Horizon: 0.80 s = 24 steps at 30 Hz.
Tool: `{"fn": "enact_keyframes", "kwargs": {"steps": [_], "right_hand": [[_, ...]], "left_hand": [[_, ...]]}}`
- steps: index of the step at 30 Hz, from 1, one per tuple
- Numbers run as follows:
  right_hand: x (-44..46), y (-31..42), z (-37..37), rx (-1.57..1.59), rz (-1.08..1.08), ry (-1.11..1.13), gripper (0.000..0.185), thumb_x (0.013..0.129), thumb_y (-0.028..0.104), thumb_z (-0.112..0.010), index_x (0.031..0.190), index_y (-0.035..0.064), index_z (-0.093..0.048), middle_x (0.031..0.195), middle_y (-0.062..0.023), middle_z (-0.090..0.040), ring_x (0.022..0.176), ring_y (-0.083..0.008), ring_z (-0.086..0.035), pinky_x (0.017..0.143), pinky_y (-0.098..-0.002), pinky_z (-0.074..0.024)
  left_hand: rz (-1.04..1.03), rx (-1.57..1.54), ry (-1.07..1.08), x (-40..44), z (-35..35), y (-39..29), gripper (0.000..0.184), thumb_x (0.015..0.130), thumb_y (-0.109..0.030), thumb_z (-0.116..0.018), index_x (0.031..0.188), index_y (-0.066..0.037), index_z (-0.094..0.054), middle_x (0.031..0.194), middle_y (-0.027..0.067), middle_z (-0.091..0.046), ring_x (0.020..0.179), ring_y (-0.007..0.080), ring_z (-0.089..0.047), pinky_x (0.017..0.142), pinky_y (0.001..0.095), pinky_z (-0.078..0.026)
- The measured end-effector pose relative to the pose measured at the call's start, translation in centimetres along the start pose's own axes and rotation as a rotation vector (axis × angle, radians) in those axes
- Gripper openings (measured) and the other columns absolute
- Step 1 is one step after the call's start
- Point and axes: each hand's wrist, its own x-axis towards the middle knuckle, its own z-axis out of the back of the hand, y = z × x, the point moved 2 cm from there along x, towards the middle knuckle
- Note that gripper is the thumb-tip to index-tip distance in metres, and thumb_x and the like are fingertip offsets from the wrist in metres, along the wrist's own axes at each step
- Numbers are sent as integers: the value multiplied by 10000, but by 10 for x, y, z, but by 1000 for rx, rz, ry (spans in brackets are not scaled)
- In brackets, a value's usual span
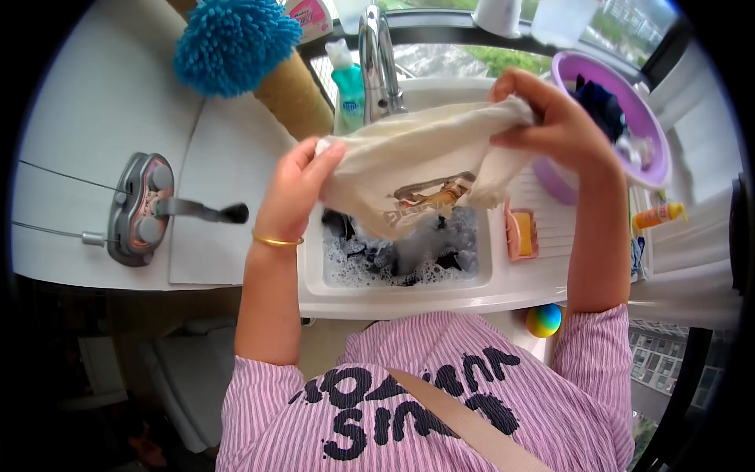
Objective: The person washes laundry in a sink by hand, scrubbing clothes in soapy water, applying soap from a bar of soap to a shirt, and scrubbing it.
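A cream-coloured cloth garment with a printed picture and lettering (425,169) is stretched between my two hands above the sink. My left hand (303,177) pinches its left corner, thumb on top. At the upper right, my right hand (550,118) grips the other end between thumb and fingers. Below the garment, the white sink (311,267) holds soapy water with dark clothes (393,256) in it. The garment covers the back part of the basin. Whether it is a shirt or another piece, I cannot tell.
Behind the garment stand a chrome faucet (377,63) and a green pump bottle (346,86). A soap dish with a yellow bar (522,232) sits right of the basin. A purple basin (661,149) with clothes is at the right, near an orange-yellow bottle (659,215). A blue duster (232,47) is upper left.
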Motion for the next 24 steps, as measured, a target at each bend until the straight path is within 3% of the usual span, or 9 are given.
{"fn": "enact_keyframes", "kwargs": {"steps": [2,6,8,9,14,18,19,20,24], "right_hand": [[19,-9,10,-171,-101,74,287,822,130,-712,1078,89,-590,832,10,-564,805,-87,-555,728,-261,-441],[67,-104,-27,-248,-191,160,506,784,52,-690,1280,113,-609,1186,-135,-668,1038,-225,-632,924,-346,-508],[85,-167,-55,-165,-162,29,469,792,-20,-616,1252,65,-625,1245,-155,-642,1078,-266,-642,939,-390,-523],[84,-193,-62,-260,-148,-27,422,792,-15,-612,1209,40,-644,1214,-173,-664,1093,-301,-652,938,-405,-524],[47,-246,-93,-397,-367,154,326,828,84,-609,1143,64,-690,1128,-166,-708,1079,-340,-657,928,-409,-520],[23,-262,-118,-627,-466,306,271,886,112,-616,1144,70,-687,1116,-154,-702,1075,-339,-649,925,-411,-522],[18,-272,-127,-700,-462,328,272,881,110,-616,1142,78,-685,1138,-160,-688,1098,-357,-634,926,-424,-519],[14,-281,-135,-720,-495,292,275,876,99,-614,1145,86,-671,1183,-167,-643,1137,-374,-599,939,-446,-510],[3,-302,-161,-869,-389,49,262,828,65,-639,1084,45,-589,1134,-202,-585,1018,-422,-618,869,-476,-550]], "left_hand": [[123,-18,12,-5,6,27,135,960,-237,-662,1017,-114,-655,911,-34,-650,788,54,-612,674,253,-529],[364,76,-111,-11,12,134,216,927,-216,-673,800,-104,-539,727,-25,-530,644,92,-518,539,305,-487],[563,307,-146,-13,26,195,211,905,-283,-681,945,-94,-598,920,43,-624,841,181,-622,714,423,-571],[603,426,-215,-16,34,229,256,889,-295,-701,980,-73,-613,917,61,-645,849,186,-631,717,399,-562],[362,814,-347,-22,66,320,256,830,-263,-711,914,-27,-659,924,194,-707,843,353,-676,776,441,-523],[358,781,-345,11,49,290,229,822,-237,-714,924,-35,-673,939,195,-704,883,372,-664,786,446,-521],[171,801,-364,29,45,288,188,833,-199,-705,906,-26,-686,947,177,-708,861,340,-675,788,416,-529],[-17,819,-381,46,40,287,150,844,-160,-697,888,-17,-698,956,160,-713,838,307,-686,791,387,-537],[-9,629,-351,126,20,337,255,854,-186,-719,1040,-13,-700,1024,160,-725,911,292,-701,823,384,-542]]}}
